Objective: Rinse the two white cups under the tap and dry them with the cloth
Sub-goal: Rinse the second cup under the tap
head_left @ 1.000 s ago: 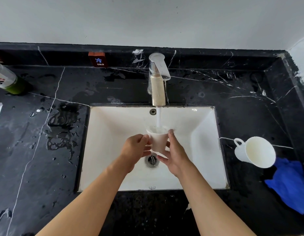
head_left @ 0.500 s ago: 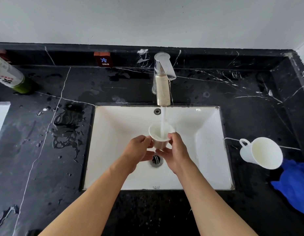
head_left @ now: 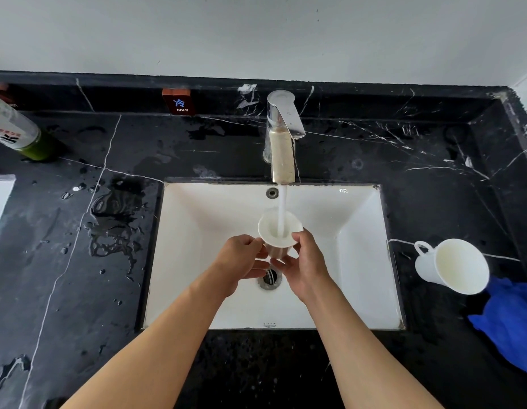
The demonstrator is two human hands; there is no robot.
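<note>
Cup in grip [head_left: 279, 231]: held upright over the sink [head_left: 197, 231], left hand [head_left: 241, 261] and right hand [head_left: 306, 264] closed around its sides.
Above grip: tap [head_left: 283, 137] streams water into it.
Below grip: drain [head_left: 269, 279].
Far right of grip: second cup [head_left: 451, 265] tipped against blue cloth [head_left: 510, 317].
Far left of grip: puddles [head_left: 114, 219], green bottle [head_left: 17, 131].

2 white cups [head_left: 280, 230] [head_left: 454, 265], white sink [head_left: 359, 246], blue cloth [head_left: 510, 320], white-veined black marble counter [head_left: 79, 290].
</note>
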